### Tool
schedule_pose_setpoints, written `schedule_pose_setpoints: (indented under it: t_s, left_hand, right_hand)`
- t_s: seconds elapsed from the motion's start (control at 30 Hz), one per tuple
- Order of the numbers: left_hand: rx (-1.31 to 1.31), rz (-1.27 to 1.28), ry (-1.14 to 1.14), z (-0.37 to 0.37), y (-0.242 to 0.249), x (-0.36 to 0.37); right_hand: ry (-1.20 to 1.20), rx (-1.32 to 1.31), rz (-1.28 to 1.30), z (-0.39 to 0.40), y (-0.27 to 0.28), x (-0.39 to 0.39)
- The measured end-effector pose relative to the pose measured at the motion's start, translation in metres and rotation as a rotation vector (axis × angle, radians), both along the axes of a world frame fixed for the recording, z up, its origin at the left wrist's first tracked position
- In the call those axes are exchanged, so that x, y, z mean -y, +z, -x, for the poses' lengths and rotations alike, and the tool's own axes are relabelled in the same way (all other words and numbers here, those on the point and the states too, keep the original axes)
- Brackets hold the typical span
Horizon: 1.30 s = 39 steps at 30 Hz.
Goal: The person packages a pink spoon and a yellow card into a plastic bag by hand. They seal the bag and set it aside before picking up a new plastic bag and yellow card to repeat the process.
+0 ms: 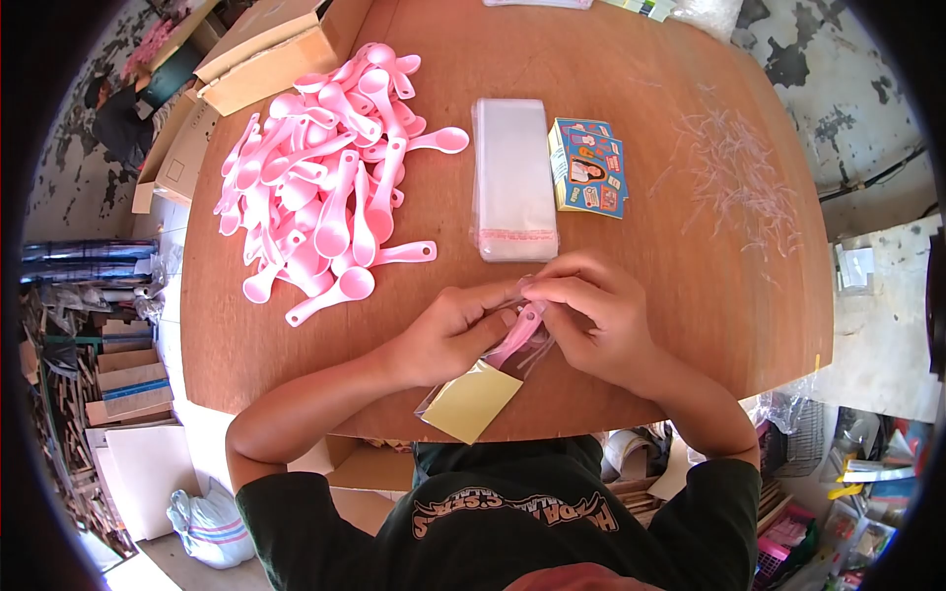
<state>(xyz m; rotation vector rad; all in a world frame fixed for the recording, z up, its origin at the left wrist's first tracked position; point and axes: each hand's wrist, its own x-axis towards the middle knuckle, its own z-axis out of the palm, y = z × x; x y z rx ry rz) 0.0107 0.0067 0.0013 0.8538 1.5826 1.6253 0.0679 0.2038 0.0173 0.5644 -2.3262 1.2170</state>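
Observation:
Near the front of the table I hold a clear plastic bag with a pink spoon (514, 340) and a yellow card (474, 402) in it. My left hand (461, 333) is closed on the bag's left side, thumb beside the spoon's handle. Fingers of my right hand (591, 313) pinch the bag's top edge, close to the left fingertips. The spoon's handle end, with a small hole, points up between my hands; its bowl is mostly hidden. Just beyond lies a stack of clear plastic bags (514, 177), with a stack of colourful printed cards (589, 169) to its right.
A large heap of pink spoons (335, 187) covers the table's left side. Thin clear plastic strips (739, 177) lie scattered at the right. A cardboard box (261, 69) stands at the far left edge. Another person (123, 123) is beyond it.

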Motion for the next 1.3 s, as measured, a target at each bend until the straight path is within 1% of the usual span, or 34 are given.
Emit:
schedule_pose_setpoints:
  t_s: [0.07,0.17,0.23,0.3,0.37,0.4,0.47,0.57,0.73,0.8,0.83,0.9,0.97,1.0,1.03,1.07,1.1,1.17,1.2,1.27,1.3]
  left_hand:
    - [-0.100,0.037,-0.018,0.000,0.003,0.001]
    - [-0.165,0.062,-0.035,-0.001,0.004,0.002]
    - [-0.177,0.063,-0.032,-0.004,0.004,0.001]
    - [-0.189,0.065,-0.028,-0.004,0.007,0.001]
    - [-0.254,0.148,-0.061,-0.004,0.012,0.001]
    - [-0.253,0.149,-0.061,-0.004,0.011,0.001]
    - [-0.331,0.068,-0.036,-0.006,0.008,-0.001]
    - [-0.309,0.025,-0.042,-0.007,0.002,-0.002]
    - [-0.353,0.072,-0.085,-0.007,0.008,0.000]
    - [-0.342,0.088,-0.088,-0.007,0.007,0.001]
    - [-0.363,0.055,-0.108,-0.007,0.006,0.002]
    - [-0.389,0.021,-0.126,-0.006,0.005,0.004]
    - [-0.396,0.051,-0.185,-0.005,0.004,0.006]
    - [-0.399,0.049,-0.184,-0.005,0.003,0.005]
    - [-0.369,0.001,-0.141,-0.006,0.000,0.004]
    - [-0.338,-0.047,-0.097,-0.006,-0.002,0.003]
    - [-0.336,-0.048,-0.094,-0.005,-0.003,0.003]
    - [-0.244,-0.001,-0.067,-0.001,-0.006,0.005]
    - [-0.251,-0.044,-0.010,-0.002,-0.007,0.003]
    - [-0.223,-0.043,0.027,-0.005,-0.008,0.001]
    - [-0.199,-0.046,0.060,-0.006,-0.008,0.001]
  right_hand:
    - [-0.027,-0.016,-0.021,0.001,0.002,0.002]
    - [-0.053,-0.045,-0.074,0.001,0.004,0.000]
    - [-0.051,-0.058,-0.104,0.001,0.004,-0.002]
    - [-0.052,-0.131,-0.190,0.001,0.004,-0.002]
    - [-0.080,-0.152,-0.232,-0.001,0.004,0.000]
    - [-0.107,-0.173,-0.276,-0.002,0.004,0.001]
    - [-0.112,-0.218,-0.301,-0.001,0.000,0.001]
    - [-0.131,-0.281,-0.359,-0.002,-0.001,0.003]
    - [-0.168,-0.327,-0.439,-0.002,0.002,0.004]
    - [-0.133,-0.253,-0.338,-0.003,0.004,0.005]
    - [-0.133,-0.254,-0.342,-0.004,0.004,0.005]
    - [-0.108,0.051,0.019,-0.005,0.002,0.006]
    - [-0.101,0.026,0.043,0.001,0.001,-0.002]
    - [-0.120,0.053,0.105,0.002,0.000,-0.006]
    - [-0.138,0.082,0.166,0.004,-0.001,-0.011]
    - [-0.144,0.055,0.200,0.006,-0.002,-0.014]
    - [-0.141,0.057,0.198,0.007,0.000,-0.016]
    - [-0.135,-0.003,0.187,0.007,0.005,-0.018]
    - [-0.132,0.000,0.188,0.007,0.007,-0.016]
    - [-0.088,-0.060,0.102,0.004,0.008,-0.009]
    - [-0.088,-0.057,0.105,0.003,0.008,-0.007]
